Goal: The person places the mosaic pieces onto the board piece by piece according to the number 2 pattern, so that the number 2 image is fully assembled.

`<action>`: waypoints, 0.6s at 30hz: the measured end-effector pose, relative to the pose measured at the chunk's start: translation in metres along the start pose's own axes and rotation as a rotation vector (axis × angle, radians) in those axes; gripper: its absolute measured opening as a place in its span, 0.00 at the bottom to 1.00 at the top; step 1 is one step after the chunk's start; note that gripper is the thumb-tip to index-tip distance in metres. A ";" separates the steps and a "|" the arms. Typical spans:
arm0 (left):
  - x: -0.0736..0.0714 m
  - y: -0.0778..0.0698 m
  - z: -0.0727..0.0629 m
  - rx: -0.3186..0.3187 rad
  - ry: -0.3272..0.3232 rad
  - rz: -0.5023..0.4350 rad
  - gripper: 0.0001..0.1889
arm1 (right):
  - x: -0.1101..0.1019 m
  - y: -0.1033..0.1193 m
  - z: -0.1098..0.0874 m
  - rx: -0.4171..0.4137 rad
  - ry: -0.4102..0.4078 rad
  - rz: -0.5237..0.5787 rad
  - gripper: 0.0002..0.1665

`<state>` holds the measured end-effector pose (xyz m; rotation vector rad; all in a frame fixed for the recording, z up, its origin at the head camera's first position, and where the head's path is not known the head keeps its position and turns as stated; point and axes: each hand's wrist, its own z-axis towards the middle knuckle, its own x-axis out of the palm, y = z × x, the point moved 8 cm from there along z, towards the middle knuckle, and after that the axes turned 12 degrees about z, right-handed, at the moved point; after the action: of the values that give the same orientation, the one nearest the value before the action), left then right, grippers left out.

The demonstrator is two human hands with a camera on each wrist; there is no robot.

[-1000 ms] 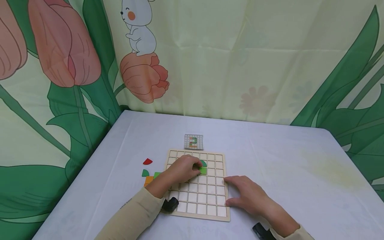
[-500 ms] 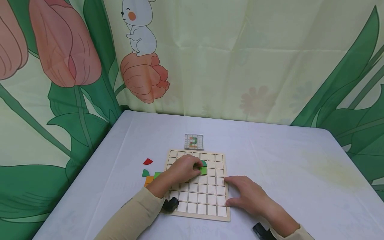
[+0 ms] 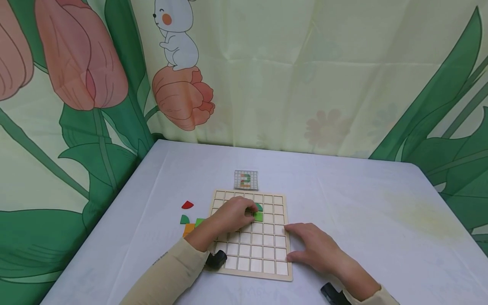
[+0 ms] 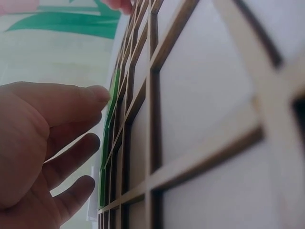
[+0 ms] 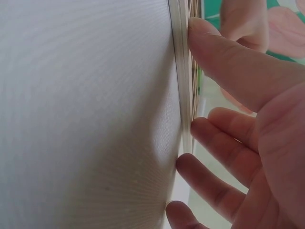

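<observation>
A square wooden grid board (image 3: 269,241) lies on the white table. My left hand (image 3: 233,213) reaches over its upper half, fingers loosely bent. In the left wrist view, the thumb tip is right at a light green square tile (image 4: 114,90), and the other fingertips are near darker green pieces (image 4: 102,186) along the grid. A light green square (image 3: 258,217) and a dark green quarter-round (image 3: 259,207) show beside the fingertips in the head view; the hand hides cells to their left. My right hand (image 3: 318,248) touches the board's right edge with spread thumb and fingers.
Left of the board lie a red piece (image 3: 187,205), a green quarter-round (image 3: 184,219), orange (image 3: 188,229) and light green (image 3: 199,222) pieces, partly behind the left forearm. A small pattern card (image 3: 245,180) showing a coloured figure lies beyond the board's far edge. A printed curtain (image 3: 289,84) hangs behind.
</observation>
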<state>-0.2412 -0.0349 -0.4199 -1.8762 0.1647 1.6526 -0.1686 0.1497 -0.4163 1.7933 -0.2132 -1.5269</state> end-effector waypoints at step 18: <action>-0.017 0.014 -0.019 -0.039 0.002 -0.057 0.25 | 0.000 0.000 0.000 0.008 0.001 0.004 0.40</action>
<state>-0.2354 -0.0609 -0.4091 -1.8947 0.0793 1.6261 -0.1688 0.1493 -0.4164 1.7994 -0.2223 -1.5243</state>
